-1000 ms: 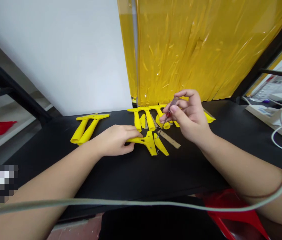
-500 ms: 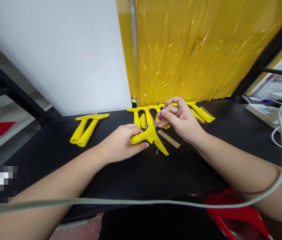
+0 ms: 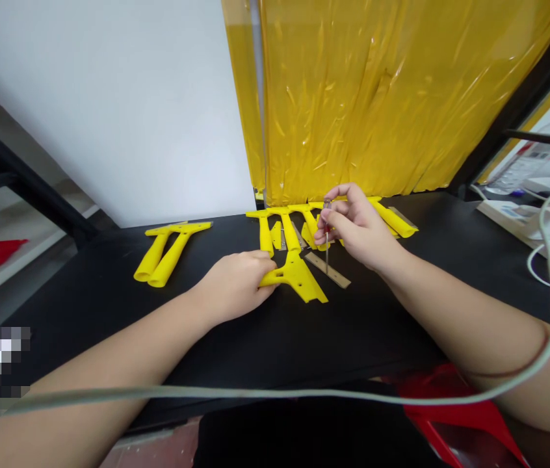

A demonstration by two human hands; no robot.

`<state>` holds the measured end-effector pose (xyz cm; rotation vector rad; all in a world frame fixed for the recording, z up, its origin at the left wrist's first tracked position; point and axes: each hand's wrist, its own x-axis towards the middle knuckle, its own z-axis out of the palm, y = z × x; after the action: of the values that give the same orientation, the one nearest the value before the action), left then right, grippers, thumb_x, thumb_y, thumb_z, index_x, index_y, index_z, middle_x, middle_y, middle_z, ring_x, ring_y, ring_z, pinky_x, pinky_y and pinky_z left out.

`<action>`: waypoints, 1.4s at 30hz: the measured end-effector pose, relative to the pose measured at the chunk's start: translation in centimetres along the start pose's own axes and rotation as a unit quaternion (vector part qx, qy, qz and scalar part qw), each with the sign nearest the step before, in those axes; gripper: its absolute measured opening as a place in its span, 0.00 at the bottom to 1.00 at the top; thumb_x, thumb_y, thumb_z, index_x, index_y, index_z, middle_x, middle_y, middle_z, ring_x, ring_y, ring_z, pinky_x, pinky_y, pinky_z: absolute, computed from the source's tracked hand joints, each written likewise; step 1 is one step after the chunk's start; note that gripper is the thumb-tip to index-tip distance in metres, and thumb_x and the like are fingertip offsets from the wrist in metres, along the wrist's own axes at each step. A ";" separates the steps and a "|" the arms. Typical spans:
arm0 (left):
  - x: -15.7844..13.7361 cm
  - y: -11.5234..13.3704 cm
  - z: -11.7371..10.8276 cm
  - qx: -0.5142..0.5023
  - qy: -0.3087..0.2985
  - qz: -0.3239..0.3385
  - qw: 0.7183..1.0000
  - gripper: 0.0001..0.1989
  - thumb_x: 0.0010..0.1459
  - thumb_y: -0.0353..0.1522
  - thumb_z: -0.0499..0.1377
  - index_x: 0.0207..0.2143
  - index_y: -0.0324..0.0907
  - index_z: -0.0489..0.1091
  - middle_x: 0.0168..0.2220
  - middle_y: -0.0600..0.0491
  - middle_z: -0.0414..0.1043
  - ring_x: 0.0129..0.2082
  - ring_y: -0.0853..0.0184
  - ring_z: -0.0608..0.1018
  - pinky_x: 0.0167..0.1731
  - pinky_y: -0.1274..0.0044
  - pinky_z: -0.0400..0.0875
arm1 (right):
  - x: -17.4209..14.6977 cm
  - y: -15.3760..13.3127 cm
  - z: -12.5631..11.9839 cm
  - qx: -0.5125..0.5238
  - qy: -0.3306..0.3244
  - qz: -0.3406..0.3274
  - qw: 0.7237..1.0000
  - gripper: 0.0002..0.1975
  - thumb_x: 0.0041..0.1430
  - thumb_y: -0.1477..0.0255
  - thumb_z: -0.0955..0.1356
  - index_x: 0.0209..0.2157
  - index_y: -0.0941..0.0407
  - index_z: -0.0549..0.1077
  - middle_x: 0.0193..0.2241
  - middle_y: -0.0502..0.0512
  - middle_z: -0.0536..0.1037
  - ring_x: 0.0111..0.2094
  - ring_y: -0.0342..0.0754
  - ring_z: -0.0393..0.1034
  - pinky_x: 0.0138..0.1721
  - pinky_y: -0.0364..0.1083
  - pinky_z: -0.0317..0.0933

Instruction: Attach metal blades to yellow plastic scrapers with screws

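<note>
My left hand [image 3: 238,283] is closed around the handle of a yellow plastic scraper [image 3: 299,278], its wide head pointing right, flat face up, with small holes showing. My right hand [image 3: 355,224] pinches a small screwdriver [image 3: 327,250] with a clear and red handle. The shaft points straight down, its tip over or touching a flat metal blade [image 3: 338,274] that lies on the black table beside the scraper head; I cannot tell which.
Several more yellow scrapers [image 3: 264,231] lie in a row behind my hands, with loose small parts among them. Two yellow scrapers [image 3: 168,257] rest at the left. A power strip [image 3: 513,227] stands at the right. A pale cable [image 3: 275,394] crosses in front of me.
The scraper in my left hand has turned over so its flat face shows. The screwdriver has moved slightly right, from beside the scraper to the blade, and stands upright. The small screw is now out of sight.
</note>
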<state>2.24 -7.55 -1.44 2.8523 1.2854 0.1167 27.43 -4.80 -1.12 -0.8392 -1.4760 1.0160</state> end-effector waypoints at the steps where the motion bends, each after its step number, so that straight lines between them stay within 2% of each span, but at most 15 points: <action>1: 0.0 -0.1 0.1 0.020 -0.007 -0.001 1.000 0.09 0.68 0.36 0.60 0.35 0.43 0.74 0.38 0.50 0.77 0.40 0.58 0.82 0.37 0.70 0.73 | 0.1 0.0 -0.2 -0.009 -0.001 0.005 1.000 0.17 0.63 0.63 0.73 0.45 0.48 0.62 0.27 0.43 0.72 0.25 0.45 0.73 0.25 0.45 0.70; 6: 0.3 -0.2 0.5 0.031 -0.016 -0.005 0.999 0.09 0.67 0.36 0.60 0.36 0.43 0.76 0.39 0.49 0.78 0.41 0.57 0.83 0.38 0.70 0.74 | -0.2 0.2 -0.3 -0.083 -0.059 0.020 0.995 0.09 0.65 0.66 0.70 0.42 0.52 0.67 0.26 0.46 0.75 0.23 0.42 0.65 0.25 0.43 0.59; 10: 0.2 0.1 -0.1 -0.036 0.033 -0.025 0.999 0.09 0.64 0.36 0.63 0.31 0.42 0.74 0.35 0.50 0.77 0.36 0.61 0.80 0.36 0.72 0.72 | -1.0 0.1 0.2 -0.114 -0.118 0.062 0.985 0.18 0.60 0.61 0.76 0.42 0.52 0.67 0.25 0.44 0.74 0.26 0.44 0.68 0.29 0.45 0.60; 13: 0.0 0.7 -0.8 -0.164 0.104 -0.053 0.980 0.11 0.65 0.39 0.62 0.31 0.43 0.72 0.31 0.52 0.75 0.31 0.64 0.77 0.32 0.73 0.69 | -1.4 -0.6 0.6 -0.060 -0.131 0.108 0.984 0.23 0.59 0.55 0.77 0.46 0.52 0.66 0.28 0.46 0.77 0.28 0.45 0.73 0.25 0.43 0.59; 15: 0.0 1.3 -1.2 -0.305 0.124 -0.089 0.940 0.15 0.68 0.44 0.60 0.34 0.44 0.71 0.28 0.55 0.72 0.26 0.66 0.74 0.28 0.74 0.68 | -1.5 -0.9 0.9 0.005 -0.156 0.143 0.977 0.26 0.60 0.51 0.75 0.48 0.51 0.66 0.34 0.52 0.81 0.31 0.47 0.77 0.20 0.40 0.52; 17: 0.3 2.1 -1.3 -0.458 0.140 -0.123 0.869 0.20 0.69 0.50 0.58 0.33 0.44 0.67 0.25 0.57 0.67 0.23 0.68 0.70 0.25 0.75 0.67 | -1.5 -1.0 1.1 0.051 -0.185 0.153 0.969 0.27 0.60 0.49 0.74 0.49 0.51 0.66 0.40 0.56 0.82 0.35 0.48 0.78 0.18 0.39 0.48; 21: 1.3 3.4 -1.2 -0.632 0.244 -0.147 0.721 0.27 0.69 0.55 0.55 0.28 0.45 0.56 0.25 0.57 0.57 0.25 0.69 0.67 0.28 0.75 0.70 | -2.0 -0.4 2.2 0.042 -0.244 0.062 0.967 0.28 0.51 0.60 0.82 0.45 0.52 0.68 0.40 0.52 0.80 0.37 0.46 0.77 0.33 0.44 0.70; 23: 1.7 4.0 -1.0 -0.652 0.293 -0.164 0.680 0.28 0.70 0.57 0.53 0.28 0.46 0.54 0.27 0.57 0.54 0.26 0.69 0.65 0.29 0.74 0.71 | -2.5 -0.2 3.0 0.017 -0.270 -0.003 0.963 0.27 0.48 0.64 0.83 0.43 0.52 0.69 0.39 0.51 0.78 0.38 0.46 0.76 0.41 0.48 0.73; 25: 1.9 4.6 -0.6 -0.650 0.326 -0.177 0.663 0.28 0.70 0.58 0.51 0.29 0.46 0.53 0.28 0.57 0.53 0.26 0.69 0.64 0.30 0.73 0.71 | -3.0 -0.2 3.8 0.000 -0.284 -0.044 0.958 0.26 0.49 0.65 0.83 0.43 0.52 0.69 0.38 0.49 0.77 0.37 0.46 0.74 0.40 0.48 0.73; 28: 2.0 5.0 -0.1 -0.623 0.343 -0.169 0.682 0.26 0.71 0.58 0.47 0.31 0.47 0.52 0.30 0.57 0.55 0.27 0.68 0.65 0.33 0.72 0.73 | -3.5 -0.3 4.3 -0.037 -0.275 -0.063 0.959 0.25 0.51 0.68 0.81 0.46 0.51 0.68 0.35 0.46 0.74 0.32 0.44 0.69 0.34 0.45 0.69; 32: 1.4 4.3 0.7 -0.570 0.310 -0.092 0.755 0.20 0.64 0.50 0.62 0.40 0.47 0.58 0.36 0.56 0.64 0.36 0.67 0.72 0.40 0.73 0.73 | -2.4 -1.8 2.1 -0.065 -0.216 -0.060 0.972 0.15 0.54 0.75 0.73 0.44 0.51 0.72 0.37 0.50 0.75 0.34 0.46 0.70 0.35 0.46 0.67; 34: 0.9 3.6 1.0 -0.502 0.259 -0.050 0.823 0.19 0.59 0.43 0.67 0.44 0.46 0.63 0.39 0.54 0.68 0.39 0.66 0.74 0.42 0.72 0.72 | -1.3 -3.2 -0.6 -0.054 -0.184 -0.033 0.981 0.12 0.54 0.72 0.72 0.42 0.52 0.74 0.33 0.51 0.77 0.30 0.46 0.70 0.30 0.45 0.64; 37: 0.3 2.8 1.3 -0.355 0.151 0.032 0.922 0.11 0.60 0.35 0.65 0.44 0.44 0.71 0.38 0.53 0.73 0.39 0.66 0.76 0.43 0.72 0.71 | 0.1 -5.3 -5.8 -0.065 -0.154 0.077 0.983 0.13 0.54 0.66 0.73 0.41 0.53 0.74 0.24 0.49 0.74 0.19 0.42 0.60 0.19 0.42 0.49; 39: 0.1 2.5 1.4 -0.274 0.088 0.072 0.955 0.04 0.62 0.32 0.62 0.40 0.44 0.75 0.35 0.54 0.74 0.37 0.66 0.76 0.40 0.72 0.71 | 0.6 -6.3 -9.5 -0.081 -0.121 0.131 0.981 0.13 0.53 0.64 0.74 0.39 0.53 0.74 0.23 0.51 0.74 0.17 0.41 0.58 0.18 0.42 0.43; 42: 0.1 2.4 1.6 -0.210 0.077 0.070 0.972 0.02 0.62 0.32 0.62 0.37 0.45 0.74 0.35 0.53 0.74 0.37 0.64 0.77 0.41 0.70 0.72 | 0.7 -6.6 -14.0 -0.143 -0.117 0.211 0.960 0.12 0.55 0.63 0.74 0.38 0.54 0.75 0.23 0.54 0.75 0.17 0.41 0.59 0.18 0.42 0.45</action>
<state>4.25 -9.01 -2.90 2.5985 0.9361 0.5515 41.33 -4.66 5.58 -1.3191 -1.7119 1.2671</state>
